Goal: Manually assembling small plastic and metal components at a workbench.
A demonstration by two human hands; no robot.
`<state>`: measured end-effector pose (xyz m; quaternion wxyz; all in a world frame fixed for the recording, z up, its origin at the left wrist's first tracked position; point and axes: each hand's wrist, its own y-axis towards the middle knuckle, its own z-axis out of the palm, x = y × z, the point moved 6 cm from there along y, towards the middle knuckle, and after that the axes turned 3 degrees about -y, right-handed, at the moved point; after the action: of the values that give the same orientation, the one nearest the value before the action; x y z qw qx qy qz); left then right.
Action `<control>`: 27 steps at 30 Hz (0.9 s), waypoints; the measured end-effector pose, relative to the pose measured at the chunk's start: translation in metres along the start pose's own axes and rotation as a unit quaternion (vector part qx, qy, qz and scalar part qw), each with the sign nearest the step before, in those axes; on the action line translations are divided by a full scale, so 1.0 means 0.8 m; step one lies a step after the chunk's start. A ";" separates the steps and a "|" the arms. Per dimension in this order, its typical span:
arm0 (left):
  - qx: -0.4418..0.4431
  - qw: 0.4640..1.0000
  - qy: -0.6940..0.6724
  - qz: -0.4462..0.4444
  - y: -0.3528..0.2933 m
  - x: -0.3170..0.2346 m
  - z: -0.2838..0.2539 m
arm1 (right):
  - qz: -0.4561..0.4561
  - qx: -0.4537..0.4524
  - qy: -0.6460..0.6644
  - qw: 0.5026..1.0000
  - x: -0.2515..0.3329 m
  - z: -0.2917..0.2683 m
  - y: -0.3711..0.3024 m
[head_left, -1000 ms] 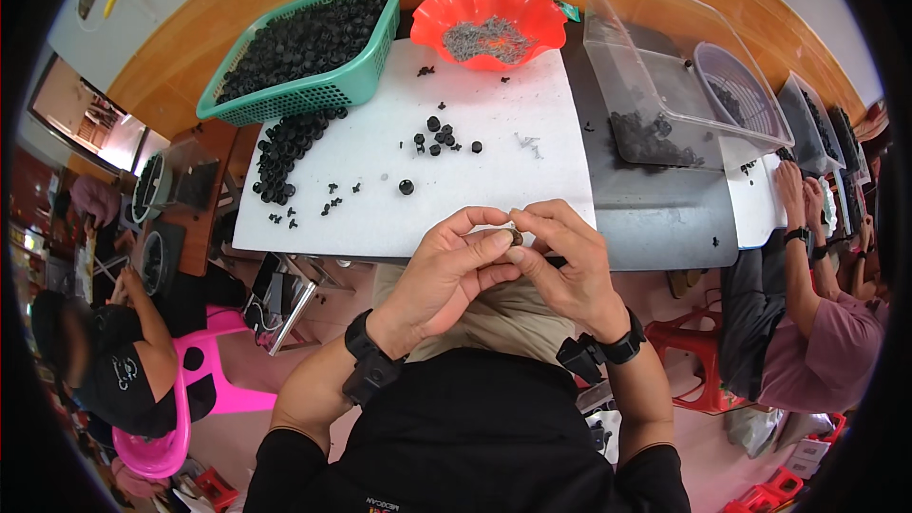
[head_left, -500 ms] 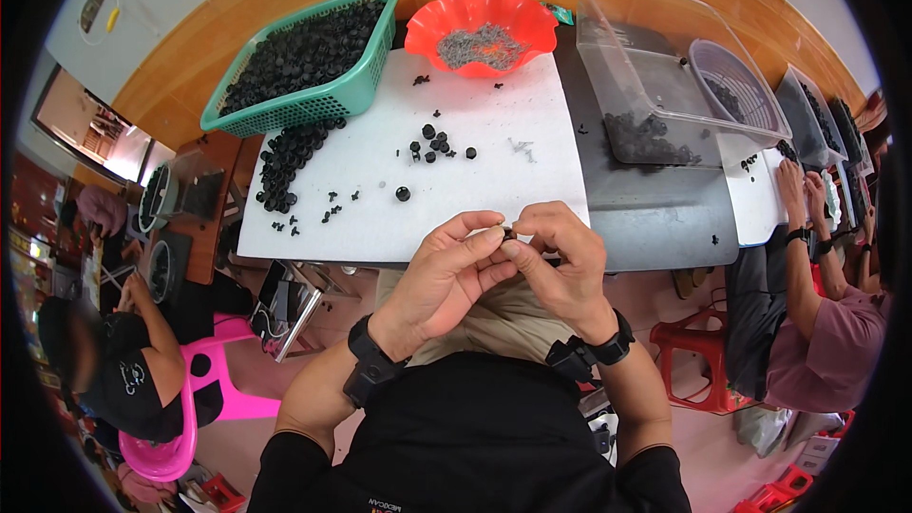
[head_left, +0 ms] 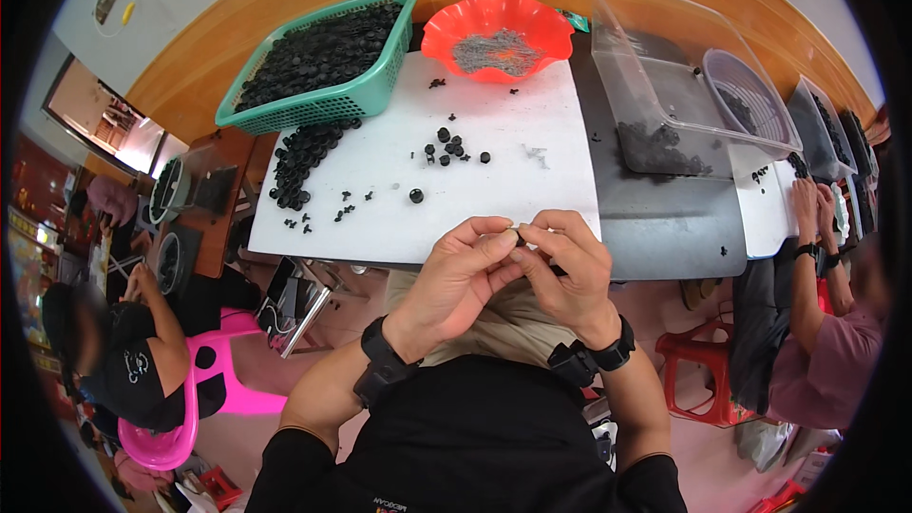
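Small dark part sits at the fingertips of both my hands, mostly hidden by them, so I cannot tell its full shape. My left hand grips narrowly, thumb and forefinger meeting at the part's left side. My right hand is pinched too, its thumb and forefinger closing on it from the right. Both hands are by the near edge of the white sheet that covers much of the desk. Beyond them, a single round black cap lies on the sheet, with a loose cluster of black pieces farther away and some pale pins to its right. At the far left, black caps spread below the green basket; the red wavy-edged bowl stands to the basket's right, holding grey pins.
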<state>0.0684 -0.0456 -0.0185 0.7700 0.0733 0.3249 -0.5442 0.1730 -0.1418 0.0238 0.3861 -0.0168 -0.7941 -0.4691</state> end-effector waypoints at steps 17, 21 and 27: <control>-0.165 0.699 0.600 0.351 -0.040 -0.094 -0.003 | 0.059 -0.064 0.065 0.994 -0.017 0.006 -0.009; -0.230 0.514 0.734 0.380 -0.036 -0.127 -0.027 | 0.082 -0.068 0.112 0.988 -0.020 0.009 -0.012; -0.222 0.498 0.781 0.305 -0.020 -0.130 -0.039 | 0.104 -0.058 0.126 0.985 -0.020 0.011 -0.012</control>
<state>0.0208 0.0445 0.0216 0.3113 0.3901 0.8616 0.0931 0.1754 -0.1352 0.0041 0.5281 -0.0622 -0.7044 -0.4702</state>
